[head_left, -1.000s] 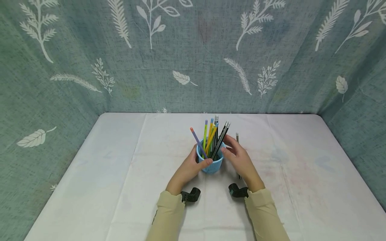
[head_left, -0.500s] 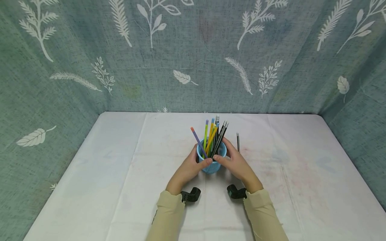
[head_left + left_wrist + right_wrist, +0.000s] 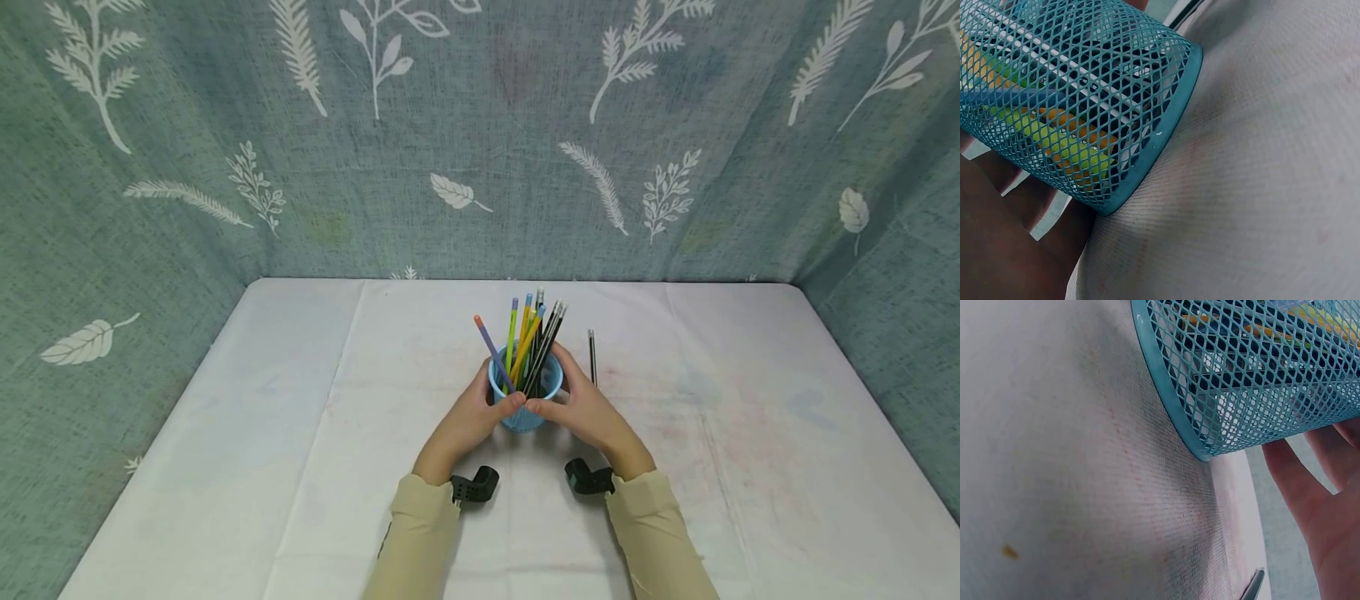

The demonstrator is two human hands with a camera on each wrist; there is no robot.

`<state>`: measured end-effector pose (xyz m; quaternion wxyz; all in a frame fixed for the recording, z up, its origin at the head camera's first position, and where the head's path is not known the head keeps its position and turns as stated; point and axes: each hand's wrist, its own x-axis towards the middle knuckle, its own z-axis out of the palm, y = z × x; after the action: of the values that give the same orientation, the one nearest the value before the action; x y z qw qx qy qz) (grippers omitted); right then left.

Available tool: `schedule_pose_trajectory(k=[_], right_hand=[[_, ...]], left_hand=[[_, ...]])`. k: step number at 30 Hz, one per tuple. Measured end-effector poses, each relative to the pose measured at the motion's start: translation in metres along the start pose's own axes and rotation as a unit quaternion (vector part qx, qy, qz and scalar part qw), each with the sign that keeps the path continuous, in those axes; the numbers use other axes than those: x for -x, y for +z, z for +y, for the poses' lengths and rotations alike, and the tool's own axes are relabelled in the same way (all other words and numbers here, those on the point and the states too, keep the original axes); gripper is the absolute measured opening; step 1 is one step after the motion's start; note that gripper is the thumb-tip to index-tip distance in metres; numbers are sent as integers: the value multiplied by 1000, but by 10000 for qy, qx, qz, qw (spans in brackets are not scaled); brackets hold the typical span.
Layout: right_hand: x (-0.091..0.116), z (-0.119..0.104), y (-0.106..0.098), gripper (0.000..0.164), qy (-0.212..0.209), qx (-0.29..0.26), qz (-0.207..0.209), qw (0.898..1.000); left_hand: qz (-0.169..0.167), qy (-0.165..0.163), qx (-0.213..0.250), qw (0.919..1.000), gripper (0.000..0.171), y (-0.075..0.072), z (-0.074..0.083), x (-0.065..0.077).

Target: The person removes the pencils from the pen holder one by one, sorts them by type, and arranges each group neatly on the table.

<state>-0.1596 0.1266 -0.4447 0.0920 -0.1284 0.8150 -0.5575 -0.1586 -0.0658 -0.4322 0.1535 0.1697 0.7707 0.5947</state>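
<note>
A light blue mesh pencil cup (image 3: 523, 421) stands on the white cloth, holding several pencils. Among them are a purple pencil (image 3: 491, 350), a green pencil (image 3: 512, 329), yellow pencils (image 3: 528, 342) and black pencils (image 3: 545, 346), all leaning outward. My left hand (image 3: 467, 423) grips the cup's left side, thumb across the near rim. On the right side my right hand (image 3: 596, 417) grips it too, its thumb tip close to the left one. Both wrist views show fingers (image 3: 1063, 234) (image 3: 1294, 481) along the mesh wall (image 3: 1247, 381), with the cup's base at the cloth.
One loose black pencil (image 3: 592, 358) lies on the cloth just right of the right hand, its near part hidden behind that hand. White cloth (image 3: 300, 467) covers the table (image 3: 787, 467). A grey-green leaf-patterned curtain (image 3: 510, 225) hangs at the back and both sides.
My right hand has moved left, closing round the cup's right side. Its thumb has slid along the near rim toward the left thumb. The left hand has stayed in place.
</note>
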Motion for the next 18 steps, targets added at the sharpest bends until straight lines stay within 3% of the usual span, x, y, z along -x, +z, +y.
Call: schedule_pose_trajectory(k=[9,14,18], right_hand=[[-1,0,1,90,-63,-310,-157,9994],[-2,3,2,88,-33,-312,-95,9995],[-3,5,2,87,5,-355,-132,9993]], left_hand=[[79,383,309,9988,55,-3,-14,-6],[273,319,289,9987,51,-1,-29,-13],[488,173,226,9984,48,0,-30,-14]])
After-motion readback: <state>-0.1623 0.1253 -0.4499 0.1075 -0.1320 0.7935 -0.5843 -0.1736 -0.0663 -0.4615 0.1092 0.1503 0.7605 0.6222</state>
